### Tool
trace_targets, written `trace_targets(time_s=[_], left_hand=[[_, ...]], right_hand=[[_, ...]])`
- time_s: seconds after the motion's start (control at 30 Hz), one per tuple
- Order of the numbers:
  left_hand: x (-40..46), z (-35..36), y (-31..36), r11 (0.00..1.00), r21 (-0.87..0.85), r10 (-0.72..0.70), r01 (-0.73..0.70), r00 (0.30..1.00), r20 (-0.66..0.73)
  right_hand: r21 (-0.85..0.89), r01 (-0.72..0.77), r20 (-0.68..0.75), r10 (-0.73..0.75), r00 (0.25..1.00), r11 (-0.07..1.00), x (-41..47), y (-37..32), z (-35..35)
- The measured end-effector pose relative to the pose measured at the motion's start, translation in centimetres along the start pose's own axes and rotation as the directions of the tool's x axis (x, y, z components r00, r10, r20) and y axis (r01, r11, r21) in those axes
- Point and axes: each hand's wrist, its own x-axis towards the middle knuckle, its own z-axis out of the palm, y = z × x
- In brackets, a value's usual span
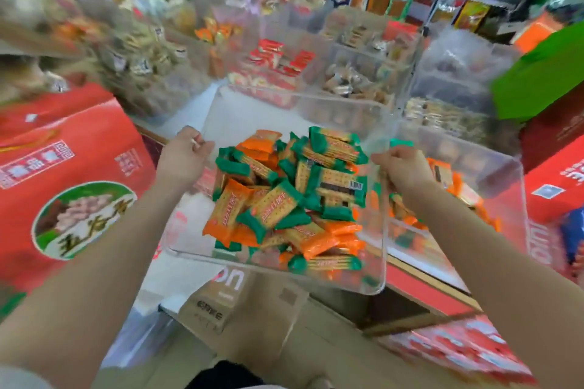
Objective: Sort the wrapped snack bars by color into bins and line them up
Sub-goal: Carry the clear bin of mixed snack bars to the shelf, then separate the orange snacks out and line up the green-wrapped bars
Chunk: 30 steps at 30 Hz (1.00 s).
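At my far left sits a red box [63,174], close beside my left forearm. My left hand [185,153] grips the left wall of the clear bin [384,230], fingers curled tight over its rim. Inside it, orange and green bars [284,199] lie heaped and mixed, none sorted or lined up yet. My right hand [403,169] is closed on the bin's right wall. Beyond it a second bin [505,174] also holds mixed bars.

The clear bin looks lifted and tilted, its near corner hanging over the cartons [218,300] below. My guess: tip it further and the heap slides out over that low edge; a slick wall could also slip my grip. Room is tight, with the red box on the left, the second bin touching or nearly so on the right, and full shelves ahead.
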Motion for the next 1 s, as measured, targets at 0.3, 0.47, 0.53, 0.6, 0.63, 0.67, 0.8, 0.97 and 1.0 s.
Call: trace_targets(time_s=[0.3,0.47,0.53,0.6,0.63,0.67,0.8,0.97,1.0], left_hand=[[9.6,3.1,-0.3,0.999,-0.012,-0.048,0.051,0.980,0.194],[11.5,7.9,0.2,0.998,-0.005,-0.062,0.066,0.966,0.252],[12.6,10.1,0.9,0.997,0.001,-0.080,0.082,0.967,0.242],[13.6,12.2,2.0,0.996,0.004,-0.090,0.091,0.967,0.239],[14.1,13.2,2.7,0.995,0.012,-0.099,0.099,0.965,0.243],[14.7,14.1,3.4,0.994,0.028,-0.108,0.104,0.962,0.250],[16.8,16.4,5.2,0.986,0.123,-0.142,0.114,0.958,0.250],[18.2,18.5,5.9,0.977,0.176,-0.153,0.118,0.966,0.207],[18.3,18.8,6.1,0.977,0.176,-0.152,0.117,0.968,0.202]], right_hand=[[-0.395,-0.165,-0.058,0.154,0.986,0.904,7.6,0.0,5.3],[-0.749,-0.141,-0.106,0.092,0.990,0.647,11.0,-0.1,4.8],[-0.831,-0.082,-0.059,0.059,0.996,0.550,13.1,-0.2,3.8],[-0.879,-0.020,0.015,0.070,0.997,0.476,15.4,0.0,2.6],[-0.894,0.008,0.052,0.087,0.995,0.447,16.4,0.3,2.0],[-0.902,0.029,0.082,0.106,0.991,0.431,17.3,0.6,1.4],[-0.922,0.159,0.215,0.125,0.969,0.352,19.8,1.6,-0.1],[-0.929,0.337,0.347,0.039,0.937,0.153,22.0,1.8,-0.2],[-0.929,0.344,0.349,0.016,0.937,0.134,22.3,2.1,0.0]])
